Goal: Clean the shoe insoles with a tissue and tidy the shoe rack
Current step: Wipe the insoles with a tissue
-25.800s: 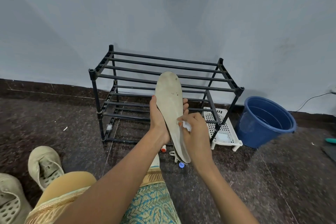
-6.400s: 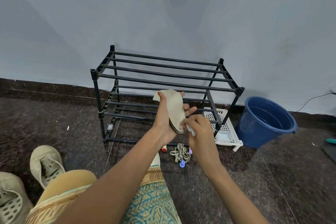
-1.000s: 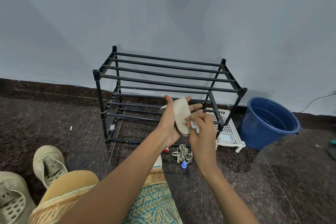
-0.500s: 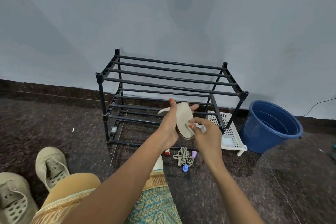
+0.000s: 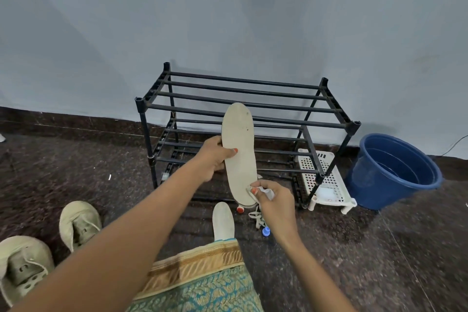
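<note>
The left hand (image 5: 212,156) grips a beige insole (image 5: 239,149) at its middle, upright before the black shoe rack (image 5: 243,109). The right hand (image 5: 274,196) pinches a tissue (image 5: 264,191) against the insole's lower end.

We log this as a home, a floor-level corner of a room: pale-blue painted wall (image 5: 228,20), dark speckled stone floor (image 5: 379,248), black rack (image 5: 353,126) against the wall, blue bucket (image 5: 379,185) and white basket (image 5: 326,185) beside it, worn shoes (image 5: 79,223) on the floor.
</note>
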`<act>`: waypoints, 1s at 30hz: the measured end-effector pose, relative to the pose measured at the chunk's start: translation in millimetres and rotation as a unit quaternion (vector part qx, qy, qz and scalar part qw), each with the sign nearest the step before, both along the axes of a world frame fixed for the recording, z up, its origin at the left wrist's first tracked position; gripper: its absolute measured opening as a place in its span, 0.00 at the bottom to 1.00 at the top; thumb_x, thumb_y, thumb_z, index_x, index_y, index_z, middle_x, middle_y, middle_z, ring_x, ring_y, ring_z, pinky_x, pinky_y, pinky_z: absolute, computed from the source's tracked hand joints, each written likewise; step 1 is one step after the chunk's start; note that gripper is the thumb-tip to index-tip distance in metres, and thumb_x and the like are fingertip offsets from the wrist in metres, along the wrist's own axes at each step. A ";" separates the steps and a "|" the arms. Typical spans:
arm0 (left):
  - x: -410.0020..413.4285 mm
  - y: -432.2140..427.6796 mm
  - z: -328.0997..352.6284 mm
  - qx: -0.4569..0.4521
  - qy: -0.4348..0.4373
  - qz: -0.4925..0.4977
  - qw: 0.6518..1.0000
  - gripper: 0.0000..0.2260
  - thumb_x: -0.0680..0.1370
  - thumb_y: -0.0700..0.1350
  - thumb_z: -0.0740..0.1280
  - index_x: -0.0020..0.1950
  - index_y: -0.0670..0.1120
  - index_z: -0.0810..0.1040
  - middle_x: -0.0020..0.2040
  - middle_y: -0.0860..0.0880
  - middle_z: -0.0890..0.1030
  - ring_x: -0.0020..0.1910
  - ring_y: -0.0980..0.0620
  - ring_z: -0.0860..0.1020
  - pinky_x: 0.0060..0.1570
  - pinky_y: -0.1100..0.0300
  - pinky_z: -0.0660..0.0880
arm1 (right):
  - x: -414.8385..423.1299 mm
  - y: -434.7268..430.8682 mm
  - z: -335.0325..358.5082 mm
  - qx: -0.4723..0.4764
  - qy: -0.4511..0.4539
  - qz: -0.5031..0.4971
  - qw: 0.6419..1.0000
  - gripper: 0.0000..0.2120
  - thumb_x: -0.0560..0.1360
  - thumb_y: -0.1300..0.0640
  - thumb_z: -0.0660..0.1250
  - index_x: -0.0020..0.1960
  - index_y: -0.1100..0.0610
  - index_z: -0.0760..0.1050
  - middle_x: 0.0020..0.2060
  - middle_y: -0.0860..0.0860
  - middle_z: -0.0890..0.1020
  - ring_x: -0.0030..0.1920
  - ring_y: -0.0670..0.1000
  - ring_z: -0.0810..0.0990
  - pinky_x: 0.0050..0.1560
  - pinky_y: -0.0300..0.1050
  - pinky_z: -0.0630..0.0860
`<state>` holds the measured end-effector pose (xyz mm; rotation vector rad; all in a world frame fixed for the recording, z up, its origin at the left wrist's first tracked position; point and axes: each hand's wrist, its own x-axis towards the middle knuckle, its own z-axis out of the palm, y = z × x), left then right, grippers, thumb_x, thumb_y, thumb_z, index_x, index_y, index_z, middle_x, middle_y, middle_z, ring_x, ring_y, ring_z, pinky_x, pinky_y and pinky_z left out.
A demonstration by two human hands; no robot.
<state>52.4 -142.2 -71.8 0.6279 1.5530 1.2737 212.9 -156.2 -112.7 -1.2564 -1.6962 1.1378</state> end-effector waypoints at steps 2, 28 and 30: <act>-14.7 3.8 -9.9 -0.037 0.024 -0.038 0.998 0.22 0.75 0.33 0.66 0.69 0.40 0.67 0.63 0.42 0.76 0.61 0.45 0.74 0.56 0.53 0.73 | -5.5 0.6 -13.1 -0.016 -0.010 0.013 1.000 0.07 0.72 0.63 0.68 0.38 0.54 0.78 0.36 0.46 0.81 0.38 0.40 0.77 0.34 0.26 0.69; -103.0 -55.0 -320.9 -0.248 0.046 0.001 0.968 0.15 0.72 0.28 0.67 0.55 0.40 0.71 0.36 0.47 0.75 0.37 0.51 0.75 0.30 0.63 0.73 | -95.6 -35.9 -266.4 -0.193 -0.220 0.246 0.924 0.08 0.74 0.60 0.65 0.48 0.63 0.80 0.49 0.54 0.82 0.51 0.48 0.77 0.45 0.30 0.65; -105.7 -60.8 -331.9 -0.256 0.056 0.008 0.965 0.16 0.72 0.28 0.67 0.58 0.39 0.72 0.37 0.48 0.75 0.38 0.52 0.75 0.33 0.62 0.73 | -100.5 -40.1 -277.7 -0.201 -0.223 0.248 0.921 0.08 0.74 0.59 0.65 0.48 0.62 0.80 0.49 0.54 0.82 0.52 0.49 0.77 0.45 0.32 0.66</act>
